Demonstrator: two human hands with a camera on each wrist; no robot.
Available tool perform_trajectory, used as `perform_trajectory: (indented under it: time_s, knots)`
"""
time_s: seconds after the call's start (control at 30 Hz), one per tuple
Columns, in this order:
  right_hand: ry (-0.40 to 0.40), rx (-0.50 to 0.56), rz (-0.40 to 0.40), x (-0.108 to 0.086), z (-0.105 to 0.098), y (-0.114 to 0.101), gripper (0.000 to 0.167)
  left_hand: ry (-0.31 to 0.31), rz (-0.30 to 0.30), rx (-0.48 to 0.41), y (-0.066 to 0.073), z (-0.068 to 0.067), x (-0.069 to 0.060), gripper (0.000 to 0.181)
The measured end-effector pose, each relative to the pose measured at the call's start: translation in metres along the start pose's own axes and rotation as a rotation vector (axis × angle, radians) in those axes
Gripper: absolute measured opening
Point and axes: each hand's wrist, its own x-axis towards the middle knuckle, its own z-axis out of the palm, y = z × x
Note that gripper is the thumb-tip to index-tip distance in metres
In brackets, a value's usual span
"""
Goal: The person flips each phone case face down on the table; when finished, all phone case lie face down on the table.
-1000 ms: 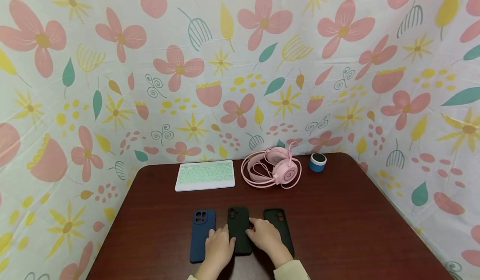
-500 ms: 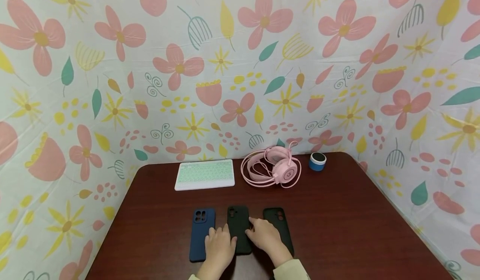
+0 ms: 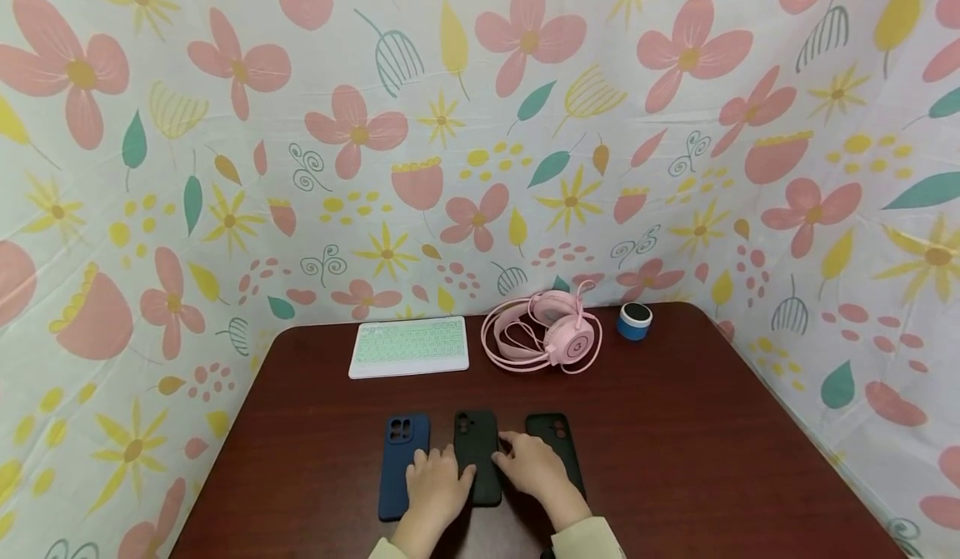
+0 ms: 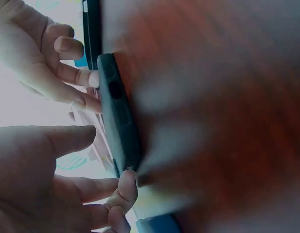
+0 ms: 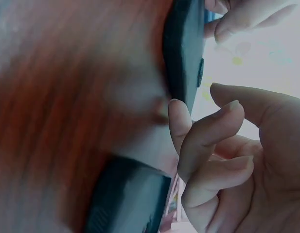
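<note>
Three phone cases lie in a row on the table's near part in the head view: a blue phone case (image 3: 397, 476), a middle dark green phone case (image 3: 476, 451) and a right dark green phone case (image 3: 558, 434). My left hand (image 3: 435, 488) is between the blue and middle cases. In the left wrist view its fingertips touch the middle case's edge (image 4: 121, 116), and its thumb is raised apart. My right hand (image 3: 534, 467) is at the middle case's other side, partly over the right case. Its index fingertip (image 5: 176, 109) meets the edge; the other fingers are loosely bent.
Along the back of the brown table (image 3: 675, 426) are a white keyboard with green keys (image 3: 410, 346), pink headphones with a coiled cable (image 3: 566, 341) and a small blue and white cylinder with a dark top (image 3: 634, 322). A flower-patterned cloth (image 3: 480, 126) hangs behind.
My left hand has shifted slightly left, and its thumb has moved a little up the middle case. My right hand and the three cases stay nearly where they were.
</note>
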Motion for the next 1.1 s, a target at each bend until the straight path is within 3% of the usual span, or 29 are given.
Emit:
perform_trajectory:
  time_s: [0.23, 0.53, 0.8, 0.93, 1.1]
  knots:
    - [0.086, 0.015, 0.006, -0.007, -0.016, 0.004, 0.041, 0.025, 0.081, -0.012, 0.017, -0.003, 0.002, 0.054]
    - [0.194, -0.035, 0.083, -0.015, -0.026, 0.021, 0.045, 0.013, 0.182, -0.033, 0.043, 0.013, 0.000, 0.050]
    - [0.279, -0.123, 0.185, -0.020, -0.034, 0.044, 0.051, 0.023, 0.220, -0.016, 0.057, 0.026, -0.002, 0.050]
    - [0.292, -0.182, 0.219, -0.025, -0.038, 0.053, 0.055, 0.011, 0.233, 0.001, 0.062, 0.029, -0.002, 0.052]
    - [0.274, -0.178, 0.253, -0.028, -0.039, 0.061, 0.055, 0.003, 0.256, 0.008, 0.066, 0.033, -0.004, 0.054]
